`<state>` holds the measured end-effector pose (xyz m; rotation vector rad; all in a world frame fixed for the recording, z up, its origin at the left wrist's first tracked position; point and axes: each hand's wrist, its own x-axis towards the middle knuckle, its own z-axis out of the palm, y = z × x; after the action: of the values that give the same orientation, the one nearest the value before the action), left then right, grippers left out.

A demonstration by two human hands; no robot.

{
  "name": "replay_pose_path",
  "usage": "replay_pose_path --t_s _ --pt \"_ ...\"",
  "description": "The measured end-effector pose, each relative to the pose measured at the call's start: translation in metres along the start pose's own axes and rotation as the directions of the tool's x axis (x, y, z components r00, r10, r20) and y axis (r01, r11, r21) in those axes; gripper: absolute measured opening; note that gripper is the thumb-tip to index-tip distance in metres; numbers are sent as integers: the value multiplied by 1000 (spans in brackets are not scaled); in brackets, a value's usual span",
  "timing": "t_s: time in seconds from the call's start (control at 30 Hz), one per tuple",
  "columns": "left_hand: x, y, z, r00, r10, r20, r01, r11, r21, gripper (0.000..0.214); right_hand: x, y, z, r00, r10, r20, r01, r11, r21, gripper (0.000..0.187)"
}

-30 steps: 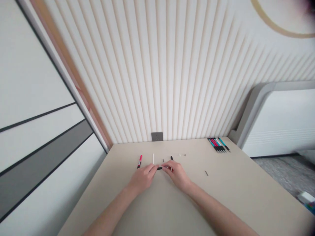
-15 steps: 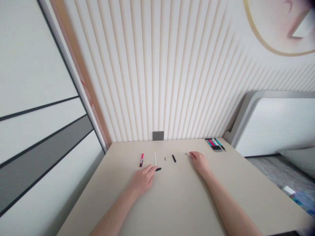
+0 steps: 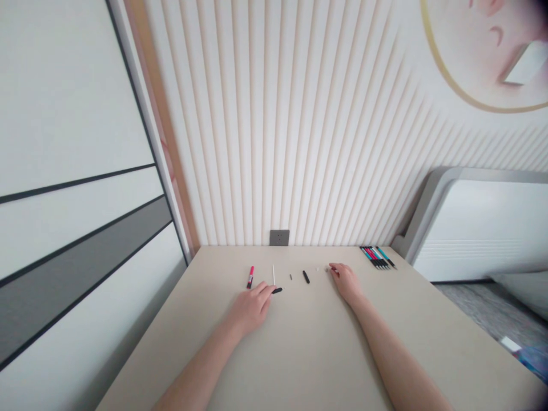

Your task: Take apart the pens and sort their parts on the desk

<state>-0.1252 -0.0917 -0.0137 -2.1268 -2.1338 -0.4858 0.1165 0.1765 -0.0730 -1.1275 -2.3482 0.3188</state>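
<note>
My left hand (image 3: 252, 305) is closed on a black pen part with a pale tip (image 3: 278, 290), held low over the table. Just beyond its fingertips lies a thin white refill (image 3: 273, 274), and left of that a pink pen barrel with a dark end (image 3: 250, 277). A small spring-like piece (image 3: 291, 277) and a black grip sleeve (image 3: 306, 277) lie between my hands. My right hand (image 3: 346, 282) has its fingertips pinched together at the table, beside a tiny metallic piece (image 3: 326, 269). What they hold is too small to make out. A tiny pale piece (image 3: 317, 269) lies further left.
Several pens (image 3: 373, 258) lie in a row at the table's back right corner. A ribbed wall with a dark socket (image 3: 279, 237) rises behind the table (image 3: 295, 359). A white cabinet (image 3: 85, 285) stands on the left, a bed headboard (image 3: 479, 222) on the right.
The view has shifted slightly. My right fingertips have drawn together at the tiny pieces. My left hand keeps its hold on the black pen part.
</note>
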Motion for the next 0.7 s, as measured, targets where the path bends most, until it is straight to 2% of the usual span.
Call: replay_pose_path --t_s 0.17,0.3,0.4,0.5,0.6,0.7 --pt "0 0 2 1000 5 -4 -5 1000 -2 34 0 2 2 1000 29 2 -29 995 91 37" --pt "1 0 3 999 34 1 -34 999 -26 35 -4 0 -4 999 38 0 -37 993 116 39" --pt "3 1 2 999 41 25 -41 999 -24 33 -12 -11 -12 996 15 -93 -6 995 96 39" --pt "3 4 2 997 65 35 -64 997 -37 32 -25 -40 -18 981 -127 -147 141 986 86 36" --pt "3 7 3 996 83 21 -82 996 -44 31 -44 -86 -20 931 -362 -36 363 918 158 36" --pt "3 9 3 991 132 13 -132 991 -36 30 -61 -129 -16 878 -479 1 469 861 199 35"
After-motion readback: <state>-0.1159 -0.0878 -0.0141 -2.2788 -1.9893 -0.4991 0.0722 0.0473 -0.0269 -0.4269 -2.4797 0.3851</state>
